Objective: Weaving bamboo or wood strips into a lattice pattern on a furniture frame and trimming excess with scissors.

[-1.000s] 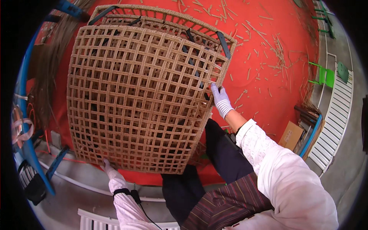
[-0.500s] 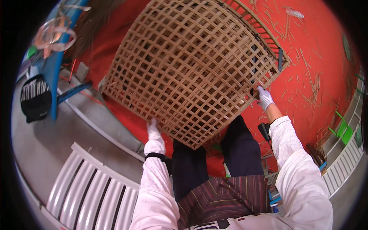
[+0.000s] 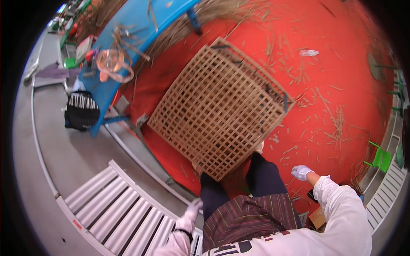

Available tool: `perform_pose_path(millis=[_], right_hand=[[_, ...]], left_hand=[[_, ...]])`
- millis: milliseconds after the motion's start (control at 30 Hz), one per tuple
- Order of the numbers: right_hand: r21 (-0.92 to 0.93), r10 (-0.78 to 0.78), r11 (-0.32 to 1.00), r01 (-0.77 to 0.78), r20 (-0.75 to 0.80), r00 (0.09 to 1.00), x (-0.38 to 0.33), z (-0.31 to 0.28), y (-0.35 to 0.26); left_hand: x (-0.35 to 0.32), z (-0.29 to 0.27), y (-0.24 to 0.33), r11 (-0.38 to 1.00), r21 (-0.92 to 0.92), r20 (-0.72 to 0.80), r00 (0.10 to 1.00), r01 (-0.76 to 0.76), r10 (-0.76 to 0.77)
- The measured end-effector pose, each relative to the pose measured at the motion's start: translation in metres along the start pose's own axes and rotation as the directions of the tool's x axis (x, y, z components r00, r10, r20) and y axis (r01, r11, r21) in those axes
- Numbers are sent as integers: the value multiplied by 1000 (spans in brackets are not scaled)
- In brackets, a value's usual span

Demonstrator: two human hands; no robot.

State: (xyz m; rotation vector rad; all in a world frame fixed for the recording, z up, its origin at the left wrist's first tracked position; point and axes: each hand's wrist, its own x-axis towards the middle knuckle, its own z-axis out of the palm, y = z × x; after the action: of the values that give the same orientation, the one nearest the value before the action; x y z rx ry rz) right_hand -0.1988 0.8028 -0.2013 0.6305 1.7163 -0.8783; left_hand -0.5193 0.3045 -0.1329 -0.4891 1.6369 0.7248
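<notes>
The left hand, in a pale glove, hangs on the near-left side of the woven basket, beside the dark trousers; it is well clear of the weave and holds nothing that shows, though blur hides whether its fingers are spread. The right hand, gloved too, is just as free, off the basket's near-right edge; its finger spread cannot be told either.

The basket seems to rest on the red mat, latticed face up, one corner toward the person and between the legs. With both hands off, good handling means checking first that it sits steady and that no foot is under its rim. For any fresh hold, I would take the two near edges evenly, by the firm border rather than the thin strands, and keep clear of the dark strips along its far-right side.

The slatted bench, left of the basket on the near side, leaves little room for a backward step. Cane scraps right of the basket could catch underneath if it slid. The blue table, beyond the basket to the left, is something a wide turn might knock.
</notes>
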Motion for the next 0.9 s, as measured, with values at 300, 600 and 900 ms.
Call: perform_pose_path(millis=[300,600,900], right_hand=[[106,-164,982,154,101,981,-202,25,156],[378,-151,915,140,1,988,-304,92,192],[-14,-154,988,154,-191,969,-239,241,328]], left_hand=[[-144,114,-49,918,326,-152,946,-226,287],[-212,213,58,868,7,-12,868,-496,496],[-210,232,78,889,418,-124,957,-189,262]])
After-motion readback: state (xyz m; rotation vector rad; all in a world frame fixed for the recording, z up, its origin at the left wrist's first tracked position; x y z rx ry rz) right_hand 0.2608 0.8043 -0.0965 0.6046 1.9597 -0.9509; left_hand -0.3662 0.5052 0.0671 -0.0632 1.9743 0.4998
